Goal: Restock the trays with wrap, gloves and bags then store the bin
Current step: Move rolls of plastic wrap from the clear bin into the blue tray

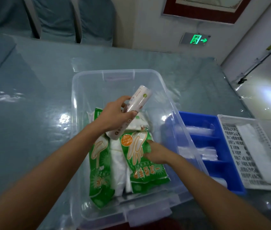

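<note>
The frame shows one clear bin [88, 75], two green glove packs [146, 170], one wrap roll [138, 102], one blue tray [217, 123] and one white tray [231, 118].

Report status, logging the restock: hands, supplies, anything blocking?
Left hand shut on wrap roll, raised over clear bin. Right hand on glove pack inside bin. Blue tray, white tray unobstructed.
</note>
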A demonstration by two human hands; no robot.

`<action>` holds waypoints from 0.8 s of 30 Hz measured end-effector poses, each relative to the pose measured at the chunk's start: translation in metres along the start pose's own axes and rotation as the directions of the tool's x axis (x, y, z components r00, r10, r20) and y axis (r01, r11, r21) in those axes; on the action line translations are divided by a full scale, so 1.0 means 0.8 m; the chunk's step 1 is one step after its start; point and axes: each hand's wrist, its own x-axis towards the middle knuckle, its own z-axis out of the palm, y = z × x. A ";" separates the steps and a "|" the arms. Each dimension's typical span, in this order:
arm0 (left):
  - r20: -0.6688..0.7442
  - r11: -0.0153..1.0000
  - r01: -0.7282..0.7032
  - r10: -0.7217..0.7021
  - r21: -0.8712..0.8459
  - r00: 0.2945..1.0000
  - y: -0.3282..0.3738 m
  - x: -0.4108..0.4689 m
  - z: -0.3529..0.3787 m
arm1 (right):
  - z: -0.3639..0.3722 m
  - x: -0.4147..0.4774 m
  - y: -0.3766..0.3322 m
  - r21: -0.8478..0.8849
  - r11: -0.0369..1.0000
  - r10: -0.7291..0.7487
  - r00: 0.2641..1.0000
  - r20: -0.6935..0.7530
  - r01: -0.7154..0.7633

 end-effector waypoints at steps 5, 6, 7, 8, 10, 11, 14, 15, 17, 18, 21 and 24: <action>-0.008 0.999 -0.013 0.014 0.042 1.000 -0.008 0.001 -0.002 | 0.009 -0.007 -0.014 -0.069 0.998 -0.013 0.999 -0.034 0.011; -0.009 0.999 -0.015 0.016 0.052 1.000 -0.010 0.001 -0.002 | 0.013 -0.007 -0.018 -0.078 0.997 -0.012 0.999 -0.034 0.009; -0.010 0.998 -0.017 0.018 0.061 1.000 -0.011 0.001 -0.002 | 0.017 -0.006 -0.021 -0.067 0.997 -0.026 0.999 -0.039 0.023; -0.011 0.997 -0.020 0.020 0.068 1.000 -0.011 0.001 -0.002 | 0.020 -0.008 -0.027 -0.060 0.997 -0.043 0.999 -0.033 0.041; -0.012 0.997 -0.029 0.030 0.077 0.999 -0.011 0.001 -0.002 | 0.026 -0.009 -0.034 -0.040 0.996 -0.078 0.997 -0.026 0.077; -0.011 0.996 -0.034 0.035 0.081 0.999 -0.011 0.000 -0.002 | 0.027 -0.008 -0.034 -0.013 0.995 -0.100 0.995 -0.022 0.100; -0.003 0.995 -0.039 0.039 0.095 0.999 -0.012 -0.002 -0.002 | 0.023 -0.008 -0.030 0.024 0.993 -0.114 0.992 -0.061 0.116; -0.001 0.994 -0.040 0.040 0.101 0.999 -0.012 -0.003 -0.002 | 0.021 -0.008 -0.027 0.007 0.993 -0.119 0.989 -0.090 0.120; 0.005 0.992 -0.046 0.045 0.116 0.999 -0.012 -0.005 -0.001 | 0.016 -0.010 -0.022 -0.041 0.993 -0.117 0.984 -0.133 0.112; 0.006 0.990 -0.050 0.050 0.129 0.999 -0.012 -0.007 -0.001 | 0.013 -0.011 -0.020 -0.066 0.992 -0.112 0.983 -0.146 0.103; 0.013 0.985 -0.053 0.051 0.162 0.999 -0.012 -0.009 0.001 | 0.002 -0.010 -0.016 -0.122 0.993 -0.029 0.986 -0.165 0.009; 0.019 0.983 -0.050 0.047 0.176 0.999 -0.013 -0.009 0.002 | 0.005 -0.001 -0.009 -0.144 0.987 0.049 0.985 -0.167 -0.073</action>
